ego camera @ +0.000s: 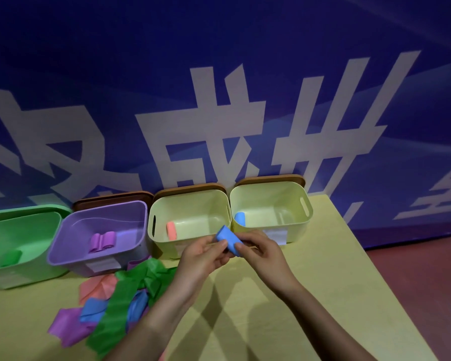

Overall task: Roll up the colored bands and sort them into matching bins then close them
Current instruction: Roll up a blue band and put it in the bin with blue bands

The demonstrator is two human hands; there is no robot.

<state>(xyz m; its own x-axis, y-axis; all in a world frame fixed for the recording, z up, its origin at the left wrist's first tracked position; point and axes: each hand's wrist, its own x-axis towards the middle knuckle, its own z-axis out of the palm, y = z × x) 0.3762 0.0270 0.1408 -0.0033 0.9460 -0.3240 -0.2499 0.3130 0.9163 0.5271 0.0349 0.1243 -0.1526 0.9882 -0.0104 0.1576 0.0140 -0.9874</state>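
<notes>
Both hands hold a rolled blue band (228, 238) above the table, in front of the two cream bins. My left hand (203, 254) pinches its near left end and my right hand (258, 248) grips its right side. The right cream bin (301, 225) holds one blue roll (240, 218). An orange roll (171, 230) lies in the middle cream bin (188, 238). Two purple rolls (103, 242) sit in the purple bin (63, 256), and a green roll (11, 257) in the green bin (44, 272). Loose green, blue, orange and purple bands (120, 298) lie piled at the front left.
Brown lids (115, 197) lean behind the purple and cream bins, and a green lid (24, 211) behind the green bin. A blue banner wall stands right behind the bins. The yellow table (323, 295) ends at the right over a red floor.
</notes>
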